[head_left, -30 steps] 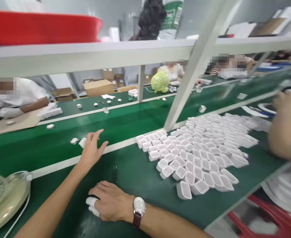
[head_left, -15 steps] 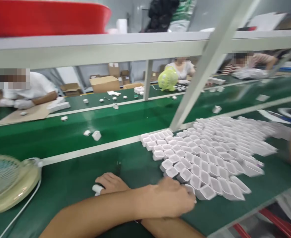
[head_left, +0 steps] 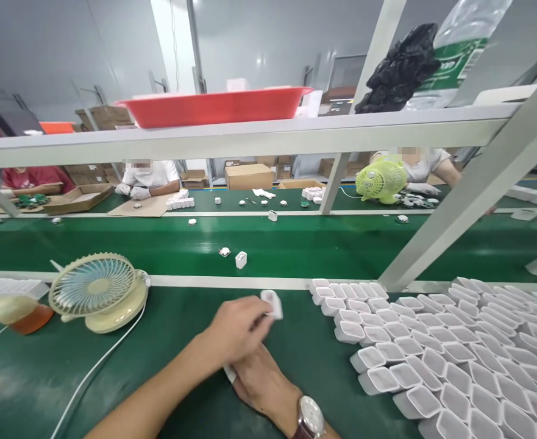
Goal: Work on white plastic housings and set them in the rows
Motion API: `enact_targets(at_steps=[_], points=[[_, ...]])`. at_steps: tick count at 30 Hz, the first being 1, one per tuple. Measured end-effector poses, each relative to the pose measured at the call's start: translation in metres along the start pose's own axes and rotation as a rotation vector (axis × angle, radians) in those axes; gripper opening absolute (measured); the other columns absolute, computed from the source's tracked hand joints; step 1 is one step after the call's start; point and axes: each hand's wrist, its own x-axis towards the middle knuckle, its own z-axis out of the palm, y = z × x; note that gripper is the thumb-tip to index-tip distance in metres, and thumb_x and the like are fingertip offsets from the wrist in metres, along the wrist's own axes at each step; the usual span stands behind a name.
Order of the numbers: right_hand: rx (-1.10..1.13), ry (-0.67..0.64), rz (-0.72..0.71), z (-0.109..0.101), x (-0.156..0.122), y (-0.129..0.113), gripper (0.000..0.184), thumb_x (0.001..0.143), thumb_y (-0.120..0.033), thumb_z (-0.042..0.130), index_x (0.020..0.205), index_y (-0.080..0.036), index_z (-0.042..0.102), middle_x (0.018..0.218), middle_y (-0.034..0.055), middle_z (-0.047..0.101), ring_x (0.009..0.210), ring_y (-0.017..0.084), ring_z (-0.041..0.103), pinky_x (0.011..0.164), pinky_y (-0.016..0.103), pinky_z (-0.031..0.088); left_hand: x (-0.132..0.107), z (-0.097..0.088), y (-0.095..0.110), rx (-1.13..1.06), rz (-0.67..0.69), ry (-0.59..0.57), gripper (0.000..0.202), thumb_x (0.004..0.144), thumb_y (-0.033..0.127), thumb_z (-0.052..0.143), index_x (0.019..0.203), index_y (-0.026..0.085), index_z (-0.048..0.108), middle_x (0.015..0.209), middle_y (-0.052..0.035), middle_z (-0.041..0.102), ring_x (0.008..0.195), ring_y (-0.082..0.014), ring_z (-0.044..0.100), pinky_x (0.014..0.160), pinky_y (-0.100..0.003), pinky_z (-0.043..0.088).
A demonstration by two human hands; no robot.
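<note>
My left hand (head_left: 241,329) reaches in from the lower left, its fingers pinched on a small white plastic cup (head_left: 272,303), held just above the green bench. The cup is slightly blurred. My right hand (head_left: 259,378), with a wristwatch (head_left: 311,416) on its wrist, lies under and behind my left hand. Its fingers are mostly hidden; a bit of white (head_left: 230,373) shows at its edge, and I cannot make out what it holds, if anything. To the right stand many matching white cups (head_left: 426,366) in tight rows, open side up.
A cream fan (head_left: 97,289) with a white cord stands on the left. Beyond a white rail, the green belt (head_left: 158,244) carries a white housing (head_left: 241,260) and small white parts. A slanted post (head_left: 460,183) and shelf (head_left: 231,143) cross above. Co-workers (head_left: 152,177) sit opposite.
My view has swung left. My left hand has moved away from the rows of cups with one cup in its fingers. My arms were crossed; now my hands overlap in front of me.
</note>
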Motion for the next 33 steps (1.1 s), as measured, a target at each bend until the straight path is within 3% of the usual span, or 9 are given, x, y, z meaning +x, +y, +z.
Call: enact_targets(at_steps=[4,8,14,18,21,24,26,29,33], points=[[-0.079,0.129,-0.063,-0.018,0.010,-0.004,0.023,0.096,-0.010,0.055,0.117,-0.016,0.063,0.119,0.0153,0.067,0.110,0.028,0.065,0.095,0.047,0.059,-0.049,-0.019,-0.062,0.073,-0.308,0.034,0.018,0.099,0.026,0.047,0.096,0.022,0.064,0.073,0.0008,0.062,0.059,-0.0147,0.057,0.058,-0.028,0.044],[-0.141,0.181,-0.040,-0.025,0.028,0.006,0.025,0.098,-0.010,0.053,0.120,-0.017,0.061,0.122,0.0146,0.066,0.111,0.027,0.065,0.094,0.047,0.059,-0.092,-0.016,-0.088,0.153,-0.330,0.055,0.016,0.096,0.024,0.049,0.098,0.022,0.064,0.083,-0.0020,0.057,0.071,-0.0177,0.059,0.063,-0.029,0.046],[-0.369,0.070,0.043,-0.035,0.074,0.041,0.024,0.097,-0.014,0.053,0.119,-0.017,0.064,0.126,0.0153,0.066,0.117,0.029,0.061,0.099,0.047,0.055,-0.105,-0.008,-0.090,0.136,-0.300,0.168,0.006,0.085,0.020,0.059,0.090,0.021,0.061,0.098,-0.0081,0.052,0.090,-0.0240,0.057,0.075,-0.036,0.053],[-0.467,-0.007,0.129,-0.036,0.115,0.073,0.028,0.096,-0.014,0.051,0.120,-0.012,0.064,0.130,0.0186,0.064,0.123,0.033,0.056,0.102,0.048,0.049,-0.103,-0.002,-0.089,-0.094,-0.361,0.216,0.033,0.079,0.021,0.068,0.110,0.021,0.055,0.121,-0.0126,0.053,0.110,-0.0281,0.059,0.094,-0.044,0.054],[-0.531,-0.076,0.201,-0.031,0.145,0.096,0.038,0.095,-0.015,0.053,0.131,-0.008,0.059,0.132,0.0204,0.062,0.125,0.034,0.052,0.106,0.048,0.043,-0.104,0.004,-0.094,-0.233,-0.444,0.184,0.051,0.080,0.023,0.069,0.126,0.022,0.048,0.122,-0.0114,0.057,0.113,-0.0291,0.060,0.100,-0.049,0.052],[-0.581,-0.151,0.281,-0.022,0.171,0.117,0.032,0.093,-0.018,0.059,0.123,-0.008,0.063,0.132,0.0211,0.061,0.126,0.033,0.052,0.108,0.047,0.039,-0.106,0.008,-0.100,-0.289,-0.531,0.138,0.058,0.081,0.025,0.069,0.134,0.023,0.045,0.121,-0.0109,0.062,0.114,-0.0312,0.061,0.102,-0.053,0.049],[-0.599,-0.193,0.342,-0.017,0.183,0.130,0.025,0.094,-0.024,0.063,0.115,-0.010,0.066,0.127,0.0169,0.064,0.123,0.031,0.055,0.108,0.049,0.040,-0.106,0.009,-0.103,-0.316,-0.562,0.105,0.061,0.082,0.025,0.070,0.137,0.024,0.044,0.122,-0.0112,0.063,0.116,-0.0319,0.060,0.104,-0.055,0.047],[-0.586,-0.227,0.419,-0.013,0.195,0.142,0.026,0.096,-0.034,0.066,0.111,-0.013,0.066,0.119,0.0101,0.066,0.115,0.027,0.060,0.104,0.050,0.045,-0.106,0.009,-0.105,-0.340,-0.587,0.074,0.063,0.082,0.026,0.070,0.139,0.024,0.044,0.125,-0.0117,0.063,0.118,-0.0322,0.059,0.106,-0.056,0.045],[-0.472,-0.199,0.446,-0.013,0.195,0.143,0.020,0.095,-0.028,0.068,0.108,-0.012,0.066,0.116,0.0104,0.065,0.112,0.026,0.062,0.100,0.048,0.050,-0.106,0.007,-0.106,-0.346,-0.591,0.071,0.066,0.081,0.026,0.071,0.141,0.023,0.043,0.124,-0.0113,0.064,0.116,-0.0315,0.060,0.107,-0.055,0.044]])
